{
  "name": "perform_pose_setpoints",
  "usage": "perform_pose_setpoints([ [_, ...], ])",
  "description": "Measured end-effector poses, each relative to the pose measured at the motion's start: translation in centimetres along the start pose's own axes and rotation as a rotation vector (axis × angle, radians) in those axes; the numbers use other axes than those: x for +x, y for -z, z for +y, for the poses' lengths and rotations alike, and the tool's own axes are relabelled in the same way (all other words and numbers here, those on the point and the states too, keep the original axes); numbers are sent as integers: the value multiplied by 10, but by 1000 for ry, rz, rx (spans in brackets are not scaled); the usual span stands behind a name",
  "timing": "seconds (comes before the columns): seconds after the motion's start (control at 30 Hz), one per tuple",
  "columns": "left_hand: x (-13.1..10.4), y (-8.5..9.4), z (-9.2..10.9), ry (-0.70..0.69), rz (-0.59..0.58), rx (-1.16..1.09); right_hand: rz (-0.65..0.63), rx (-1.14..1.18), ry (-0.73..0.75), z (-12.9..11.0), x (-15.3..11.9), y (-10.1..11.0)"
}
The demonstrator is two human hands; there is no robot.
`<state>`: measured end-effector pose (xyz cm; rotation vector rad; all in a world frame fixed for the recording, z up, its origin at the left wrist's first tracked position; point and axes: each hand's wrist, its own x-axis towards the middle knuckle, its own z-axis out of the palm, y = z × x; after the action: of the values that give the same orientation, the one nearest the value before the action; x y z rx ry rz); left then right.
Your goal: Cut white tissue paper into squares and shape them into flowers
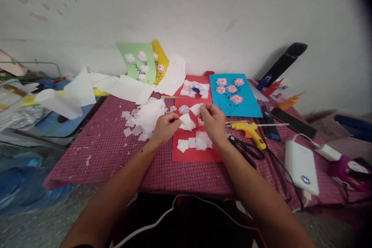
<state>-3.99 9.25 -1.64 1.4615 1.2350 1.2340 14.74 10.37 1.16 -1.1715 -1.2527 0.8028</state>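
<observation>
My left hand [166, 126] pinches the edge of a small stack of white paper squares [187, 122] above the red card [192, 156]. Between the thumb and fingers of my right hand [212, 119] is a single white paper square [195, 109], close to the stack. A round, speckled paper flower [184, 109] lies on the red card just beyond my hands. Nearer to me on the same card are several loose paper squares [202, 141]. Left of my left hand spreads a big heap of cut white paper [149, 116].
A yellow glue gun [250, 131] and black scissors [245, 150] lie right of the card. Behind stand a blue card [236, 102] and a green card [141, 56], both with paper flowers. A white power bank [300, 166] with cables sits at the right.
</observation>
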Motion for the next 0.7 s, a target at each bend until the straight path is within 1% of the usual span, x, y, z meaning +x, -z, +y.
perform_pose_setpoints([
  [0.1,0,-1,2,15,82,-40,36,-54,35,3,3,3],
  [0.17,1,-1,3,26,174,-112,-14,-147,60,6,5,4],
  [0.23,1,-1,6,23,241,-175,-133,-271,68,11,7,5],
  [0.27,1,-1,7,21,254,-195,-209,-330,61,13,7,5],
  [0.37,1,-3,10,37,230,-224,-389,-471,20,20,7,3],
  [0.43,0,-4,12,50,208,-239,-447,-556,9,24,7,2],
  [0.5,0,-4,11,55,200,-242,-419,-665,38,27,7,2],
  [0.57,0,-4,9,64,183,-239,-339,-734,101,27,7,3],
  [0.63,0,-4,7,72,151,-228,-265,-662,156,24,7,4],
  [0.7,1,-3,5,76,109,-206,-251,-446,140,17,6,4],
])
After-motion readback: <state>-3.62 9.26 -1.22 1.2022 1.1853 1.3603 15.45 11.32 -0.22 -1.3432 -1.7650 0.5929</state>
